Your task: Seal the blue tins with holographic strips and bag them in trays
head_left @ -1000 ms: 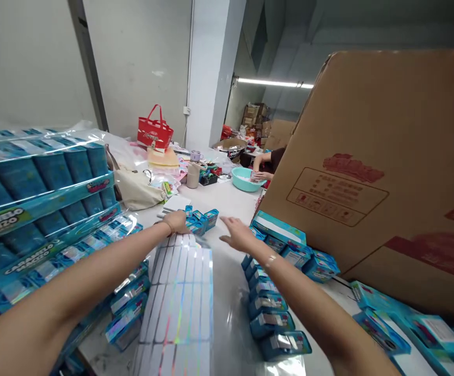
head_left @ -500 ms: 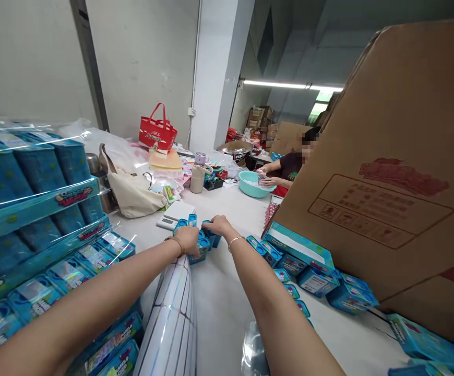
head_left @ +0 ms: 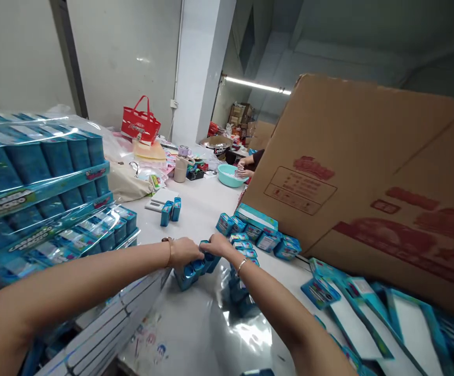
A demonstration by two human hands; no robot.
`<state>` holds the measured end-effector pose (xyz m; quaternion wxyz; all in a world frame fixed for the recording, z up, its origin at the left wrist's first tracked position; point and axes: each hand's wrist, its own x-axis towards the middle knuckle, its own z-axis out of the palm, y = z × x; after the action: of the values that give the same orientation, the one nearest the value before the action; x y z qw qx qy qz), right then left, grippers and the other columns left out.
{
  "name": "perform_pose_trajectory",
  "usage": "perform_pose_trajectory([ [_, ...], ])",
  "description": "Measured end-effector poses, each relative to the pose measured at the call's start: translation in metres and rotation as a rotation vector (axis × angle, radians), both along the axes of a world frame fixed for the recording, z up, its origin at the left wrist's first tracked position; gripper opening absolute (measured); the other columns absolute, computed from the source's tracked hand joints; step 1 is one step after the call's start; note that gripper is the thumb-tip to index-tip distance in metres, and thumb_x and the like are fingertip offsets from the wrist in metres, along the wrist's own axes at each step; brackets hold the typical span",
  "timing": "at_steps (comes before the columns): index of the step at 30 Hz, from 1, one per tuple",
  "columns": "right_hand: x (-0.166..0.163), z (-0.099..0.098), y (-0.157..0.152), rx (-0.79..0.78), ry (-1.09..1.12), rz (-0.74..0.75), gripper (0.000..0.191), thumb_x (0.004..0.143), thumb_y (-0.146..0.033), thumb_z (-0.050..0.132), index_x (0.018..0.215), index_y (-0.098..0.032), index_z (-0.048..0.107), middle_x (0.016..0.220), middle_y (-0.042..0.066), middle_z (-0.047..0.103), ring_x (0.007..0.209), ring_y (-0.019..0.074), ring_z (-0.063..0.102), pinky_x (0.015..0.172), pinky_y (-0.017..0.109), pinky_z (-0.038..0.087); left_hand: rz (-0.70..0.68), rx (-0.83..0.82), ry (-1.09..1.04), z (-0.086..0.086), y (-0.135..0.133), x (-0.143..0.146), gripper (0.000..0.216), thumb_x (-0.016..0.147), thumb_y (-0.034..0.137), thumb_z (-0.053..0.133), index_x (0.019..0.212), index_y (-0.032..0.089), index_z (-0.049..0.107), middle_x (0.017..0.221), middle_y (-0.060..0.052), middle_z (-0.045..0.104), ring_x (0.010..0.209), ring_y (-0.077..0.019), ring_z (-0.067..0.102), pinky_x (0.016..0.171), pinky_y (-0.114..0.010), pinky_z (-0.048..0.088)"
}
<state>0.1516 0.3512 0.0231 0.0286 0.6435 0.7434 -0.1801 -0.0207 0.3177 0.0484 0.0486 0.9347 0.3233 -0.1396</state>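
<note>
A short row of small blue boxes [head_left: 190, 275] stands on the white table, under and between my two hands. My left hand [head_left: 187, 251] lies over the left end of the row, its fingers curled down onto the boxes. Beside it, my right hand [head_left: 218, 246] pinches at the row's right end, around a blue box [head_left: 210, 262]. The fingertips of both hands are partly hidden. Beyond them, a pair of blue boxes [head_left: 171, 210] stands by a white scale [head_left: 156, 205]. More blue boxes [head_left: 243, 243] sit in a line just right of my right hand.
Film-wrapped trays of blue boxes [head_left: 74, 196] are stacked at left. A large cardboard carton [head_left: 352, 193] fills the right side, with flat blue display trays [head_left: 362, 313] before it. Clear plastic film [head_left: 242, 331] lies in front. Another person's hands [head_left: 243, 171] work over a turquoise basin [head_left: 227, 176].
My hands have come back from the scale towards me with the row of boxes, leaving two boxes standing there. The view has swung right, showing more of the carton and trays.
</note>
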Motion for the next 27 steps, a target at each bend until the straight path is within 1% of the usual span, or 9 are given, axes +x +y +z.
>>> perform_pose_trajectory([
  [2,0.003,0.000,-0.035,0.018,0.029,-0.027,0.036,0.091,-0.049,0.062,0.094,-0.014,0.067,0.096,0.006,0.071,0.085,0.0193,0.066,0.075,0.032,0.052,-0.045,0.013,-0.005,-0.001,-0.025,0.004,0.051,0.061,0.005,0.073,0.105,0.030,0.067,0.097,-0.008,0.072,0.087,-0.0303,0.070,0.075,-0.037,0.052],
  [7,-0.003,-0.005,-0.105,0.075,0.128,-0.100,0.041,0.084,-0.044,0.059,0.111,-0.014,0.064,0.111,0.012,0.071,0.100,0.0259,0.066,0.071,0.028,0.045,-0.069,0.044,-0.027,-0.003,-0.071,-0.005,0.040,0.069,0.004,0.066,0.098,0.031,0.067,0.093,-0.007,0.070,0.082,-0.0268,0.070,0.074,-0.035,0.051],
  [13,-0.006,-0.006,-0.143,-0.017,0.250,-0.101,0.046,0.082,-0.049,0.062,0.109,-0.012,0.064,0.105,0.015,0.072,0.098,0.0288,0.068,0.069,0.029,0.048,-0.078,0.073,-0.064,0.002,-0.107,-0.027,0.046,0.075,0.001,0.060,0.108,0.033,0.068,0.089,-0.009,0.069,0.078,-0.0292,0.071,0.071,-0.038,0.051],
  [17,0.018,-0.001,-0.162,-0.080,0.349,-0.035,0.070,0.088,-0.065,0.052,0.137,-0.016,0.049,0.121,0.014,0.067,0.097,0.0234,0.069,0.066,0.029,0.053,0.011,0.139,-0.135,0.023,-0.135,-0.048,0.066,0.077,-0.001,0.052,0.134,0.032,0.055,0.098,-0.012,0.071,0.077,-0.0291,0.072,0.069,-0.037,0.050],
  [20,0.032,-0.003,-0.183,-0.058,0.349,-0.003,0.102,0.075,-0.071,0.067,0.151,-0.014,0.029,0.135,0.019,0.058,0.112,0.0280,0.064,0.079,0.034,0.054,0.189,0.134,-0.239,0.028,-0.175,-0.065,0.045,0.083,0.008,0.050,0.124,0.023,0.062,0.092,-0.013,0.073,0.081,-0.0313,0.072,0.070,-0.037,0.049],
  [22,0.034,-0.007,-0.195,-0.031,0.277,0.019,0.107,0.070,-0.069,0.072,0.150,-0.013,0.029,0.130,0.020,0.061,0.114,0.0317,0.063,0.084,0.036,0.051,0.332,0.024,-0.314,0.017,-0.208,-0.074,0.023,0.088,0.027,0.055,0.104,0.024,0.070,0.084,-0.011,0.073,0.081,-0.0323,0.070,0.072,-0.038,0.048],
  [24,0.032,-0.010,-0.202,-0.003,0.186,0.038,0.093,0.077,-0.061,0.069,0.147,-0.013,0.034,0.117,0.017,0.068,0.106,0.0325,0.066,0.081,0.036,0.050,0.451,-0.138,-0.437,-0.005,-0.238,-0.080,0.021,0.085,0.040,0.061,0.099,0.029,0.072,0.086,-0.007,0.073,0.086,-0.0310,0.068,0.074,-0.037,0.047],
  [25,0.032,-0.010,-0.203,0.012,0.147,0.048,0.082,0.080,-0.054,0.067,0.145,-0.013,0.037,0.111,0.016,0.070,0.102,0.0321,0.067,0.078,0.036,0.050,0.506,-0.222,-0.513,-0.017,-0.248,-0.083,0.024,0.085,0.043,0.061,0.101,0.029,0.071,0.087,-0.005,0.072,0.086,-0.0292,0.067,0.074,-0.035,0.046],
  [27,0.036,-0.004,-0.200,0.035,0.110,0.089,0.064,0.081,-0.035,0.065,0.138,-0.015,0.045,0.105,0.013,0.071,0.099,0.0317,0.068,0.077,0.035,0.048,0.622,-0.381,-0.632,-0.041,-0.259,-0.085,0.043,0.085,0.048,0.059,0.123,0.027,0.064,0.083,-0.003,0.069,0.081,-0.0259,0.065,0.070,-0.032,0.045],
])
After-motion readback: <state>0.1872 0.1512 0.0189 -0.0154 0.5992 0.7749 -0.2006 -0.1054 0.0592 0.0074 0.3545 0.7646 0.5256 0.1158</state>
